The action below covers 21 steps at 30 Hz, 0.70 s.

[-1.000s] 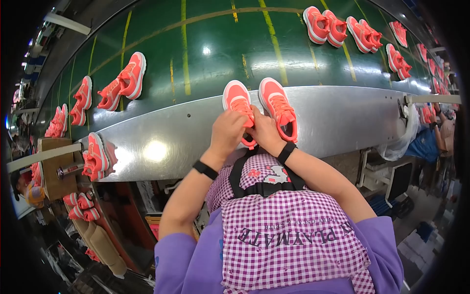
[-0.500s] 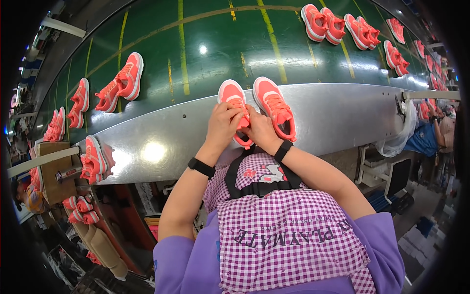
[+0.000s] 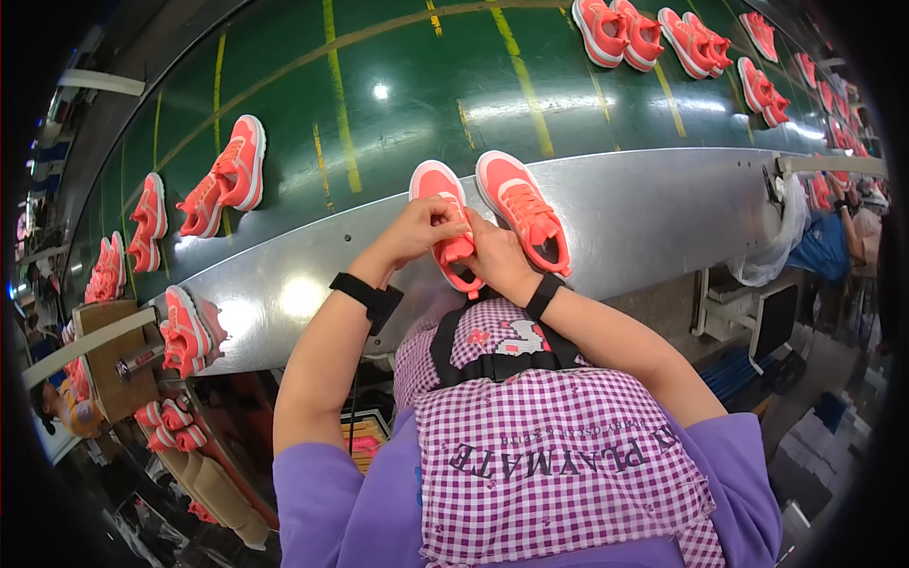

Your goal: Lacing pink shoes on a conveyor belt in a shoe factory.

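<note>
across the top runs a green belt [image 3: 398, 104] with pairs of coral shoes on it, and below it a curved steel ledge [image 3: 653, 213]. on that ledge, at the middle, stand two coral shoes side by side. the right shoe [image 3: 524, 222] stands free. the left shoe [image 3: 443, 220] is pinched at its near end by both hands: left hand [image 3: 417, 232] closed on its side, right hand [image 3: 497, 265] closed just beneath.

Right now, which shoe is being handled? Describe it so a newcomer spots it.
Find the grey metal ledge along the green conveyor belt. A coral pair sits mid-ledge; it's the left shoe, the only one under both the left hand and right hand.
</note>
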Available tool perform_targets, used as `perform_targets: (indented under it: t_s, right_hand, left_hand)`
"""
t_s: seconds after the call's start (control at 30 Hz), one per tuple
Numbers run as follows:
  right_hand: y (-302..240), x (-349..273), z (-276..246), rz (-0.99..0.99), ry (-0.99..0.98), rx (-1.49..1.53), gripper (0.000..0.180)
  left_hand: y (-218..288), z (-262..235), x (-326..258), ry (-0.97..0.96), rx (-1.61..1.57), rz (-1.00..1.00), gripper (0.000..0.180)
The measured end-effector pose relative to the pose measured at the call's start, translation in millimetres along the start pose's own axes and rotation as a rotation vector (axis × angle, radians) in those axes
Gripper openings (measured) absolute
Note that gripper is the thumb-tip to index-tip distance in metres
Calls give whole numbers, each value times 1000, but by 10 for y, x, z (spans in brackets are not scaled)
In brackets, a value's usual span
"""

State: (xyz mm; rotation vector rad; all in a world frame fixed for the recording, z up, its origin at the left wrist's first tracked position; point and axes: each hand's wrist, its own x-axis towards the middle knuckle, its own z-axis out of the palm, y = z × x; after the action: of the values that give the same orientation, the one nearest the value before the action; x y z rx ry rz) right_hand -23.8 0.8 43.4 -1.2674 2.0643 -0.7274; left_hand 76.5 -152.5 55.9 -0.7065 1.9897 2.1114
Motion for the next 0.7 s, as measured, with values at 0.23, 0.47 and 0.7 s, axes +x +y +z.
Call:
perform_targets:
  t_s: [0.23, 0.47, 0.7]
  right_hand:
    - [-31, -8, -21, 8, 5, -32, 68]
    - [-76, -8, -31, -9, -12, -65, 67]
    - [-19, 0, -2, 8, 15, -33, 68]
  left_hand:
    - [-163, 77, -112, 105, -342, 26, 13]
    - [-330, 129, -187, 199, -584, 135, 11]
    - [-51, 90, -349, 773, 156, 307, 16]
